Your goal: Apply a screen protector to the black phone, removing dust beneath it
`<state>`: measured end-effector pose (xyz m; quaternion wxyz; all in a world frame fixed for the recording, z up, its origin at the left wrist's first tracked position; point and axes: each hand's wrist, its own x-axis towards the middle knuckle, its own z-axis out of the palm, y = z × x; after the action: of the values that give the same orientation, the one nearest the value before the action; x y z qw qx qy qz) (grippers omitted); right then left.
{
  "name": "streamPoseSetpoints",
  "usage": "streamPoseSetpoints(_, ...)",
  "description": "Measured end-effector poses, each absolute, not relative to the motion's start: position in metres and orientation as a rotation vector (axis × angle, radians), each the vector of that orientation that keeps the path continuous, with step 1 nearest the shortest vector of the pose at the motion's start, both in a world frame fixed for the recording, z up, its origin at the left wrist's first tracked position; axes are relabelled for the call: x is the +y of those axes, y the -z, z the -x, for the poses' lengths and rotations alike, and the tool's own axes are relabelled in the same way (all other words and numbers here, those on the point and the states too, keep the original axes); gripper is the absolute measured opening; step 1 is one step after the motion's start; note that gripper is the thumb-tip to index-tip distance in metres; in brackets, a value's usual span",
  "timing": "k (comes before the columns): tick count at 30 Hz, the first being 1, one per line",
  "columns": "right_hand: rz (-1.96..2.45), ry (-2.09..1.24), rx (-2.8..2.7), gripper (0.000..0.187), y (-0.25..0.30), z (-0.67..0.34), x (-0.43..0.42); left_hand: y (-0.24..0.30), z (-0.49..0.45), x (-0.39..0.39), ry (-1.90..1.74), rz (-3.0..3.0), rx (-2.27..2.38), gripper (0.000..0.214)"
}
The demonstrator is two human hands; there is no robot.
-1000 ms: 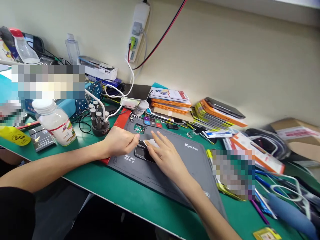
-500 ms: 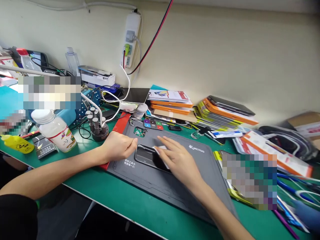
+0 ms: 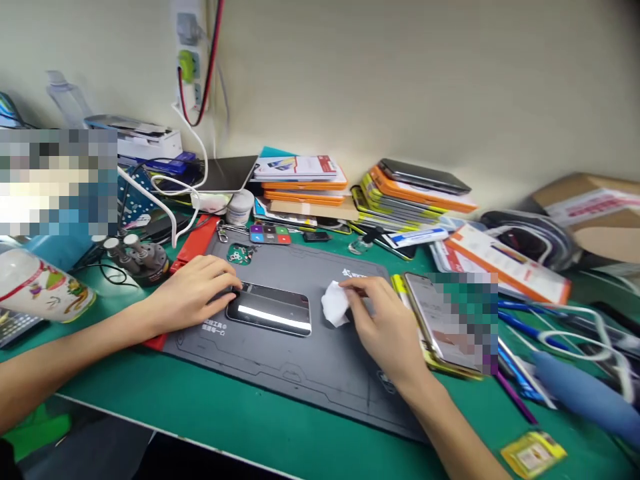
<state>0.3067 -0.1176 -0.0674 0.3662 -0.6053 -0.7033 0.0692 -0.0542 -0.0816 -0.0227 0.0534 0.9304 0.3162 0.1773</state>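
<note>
A smartphone (image 3: 273,311) with a dark, glossy screen lies face up on a grey work mat (image 3: 300,363). My left hand (image 3: 197,293) grips its left end, thumb at the near corner and fingers at the far one. To the right of the phone, my right hand (image 3: 383,320) pinches a crumpled white wipe (image 3: 335,305) between thumb and fingers, just over the mat. The wipe is apart from the phone.
A screwdriver stand (image 3: 143,260) and a white tub (image 3: 43,287) stand on the left. Boxes (image 3: 303,180) are stacked behind the mat. At the right lie another phone (image 3: 435,320), cables and a small yellow packet (image 3: 533,455).
My right hand has moved off the phone to the right with the wipe. The left fist has opened and taken the phone's left end. The camera view has swung right.
</note>
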Motion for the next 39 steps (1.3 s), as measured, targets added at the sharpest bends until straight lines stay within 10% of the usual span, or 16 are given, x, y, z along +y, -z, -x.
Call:
streamPoseSetpoints(17,1.404,0.062,-1.868,0.034,0.064,-0.305,-0.105,0.031,0.057,-0.077,-0.473,-2.823,0.867,0.051)
streamPoseSetpoints(39,1.432,-0.154,-2.405,0.040,0.055,-0.289,-0.118,0.028,0.061,-0.081,-0.908,-2.882,1.005,0.030)
